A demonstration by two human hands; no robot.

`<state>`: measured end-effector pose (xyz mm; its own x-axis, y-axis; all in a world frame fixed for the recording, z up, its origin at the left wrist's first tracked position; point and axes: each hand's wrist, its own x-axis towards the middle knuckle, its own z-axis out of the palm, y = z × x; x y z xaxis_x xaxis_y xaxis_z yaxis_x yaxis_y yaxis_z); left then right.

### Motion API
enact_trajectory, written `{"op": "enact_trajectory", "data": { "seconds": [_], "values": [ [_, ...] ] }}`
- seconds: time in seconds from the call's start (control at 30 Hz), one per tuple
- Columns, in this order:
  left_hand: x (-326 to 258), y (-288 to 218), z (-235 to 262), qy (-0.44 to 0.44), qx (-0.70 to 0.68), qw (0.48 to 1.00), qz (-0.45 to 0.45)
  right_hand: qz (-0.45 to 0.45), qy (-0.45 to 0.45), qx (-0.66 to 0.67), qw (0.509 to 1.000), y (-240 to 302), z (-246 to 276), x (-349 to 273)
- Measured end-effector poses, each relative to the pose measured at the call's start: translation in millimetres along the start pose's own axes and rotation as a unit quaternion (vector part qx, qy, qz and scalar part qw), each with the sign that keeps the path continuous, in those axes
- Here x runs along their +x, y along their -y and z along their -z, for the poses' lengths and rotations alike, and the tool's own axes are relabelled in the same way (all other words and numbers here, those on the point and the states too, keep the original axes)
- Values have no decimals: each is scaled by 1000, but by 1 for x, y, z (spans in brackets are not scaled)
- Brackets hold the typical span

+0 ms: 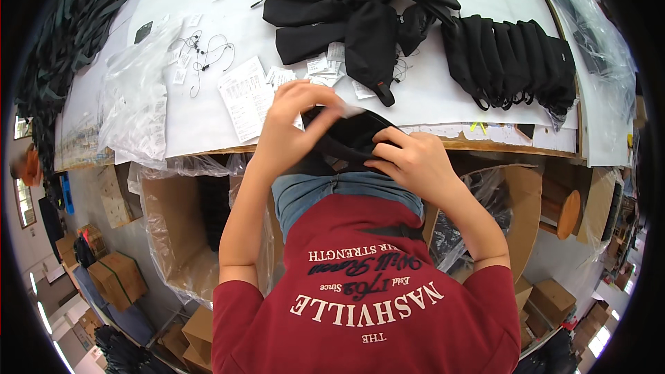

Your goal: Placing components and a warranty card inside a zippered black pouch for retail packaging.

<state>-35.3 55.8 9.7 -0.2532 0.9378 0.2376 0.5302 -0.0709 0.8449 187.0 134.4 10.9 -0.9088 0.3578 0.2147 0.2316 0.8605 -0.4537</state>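
A black fabric pouch [341, 150] lies in front of me at the table's near edge, its mouth spread. My right hand [410, 158] grips its right rim between thumb and fingers. Over the opening's left side, my left hand [299, 119] pinches a small whitish piece [353, 110], too blurred to name exactly. Just beyond lie small white tags [322, 65] and a printed sheet [244, 100]. Several similar black pouches [305, 10] are heaped at the far middle, one [370, 45] reaching toward me. More pouches [509, 59] stand in a tight row on the right.
Thin black cords [202, 55] and a clear plastic bag [135, 93] lie on the white table [187, 114]. Black straps [69, 28] hang over its left end. Below the edge stand plastic-lined cardboard boxes [176, 218] and, at right, a wooden stool [569, 213].
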Motion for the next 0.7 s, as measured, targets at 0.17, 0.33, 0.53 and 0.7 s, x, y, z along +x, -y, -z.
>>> {"op": "enact_trajectory", "data": {
  "seconds": [0.17,0.33,0.53,0.7],
  "values": [
    [-16,-4,3,-130,26,991,-35,-15,-65,36,997,7,9,15],
    [-71,27,-39,-118,-578,792,156,-61,-158,153,974,20,4,26],
    [-68,8,-54,-126,-673,686,246,-140,-281,283,906,38,-17,25],
    [-57,-1,-48,-195,-676,661,261,-250,-332,581,700,47,-33,18]
  ]
}}
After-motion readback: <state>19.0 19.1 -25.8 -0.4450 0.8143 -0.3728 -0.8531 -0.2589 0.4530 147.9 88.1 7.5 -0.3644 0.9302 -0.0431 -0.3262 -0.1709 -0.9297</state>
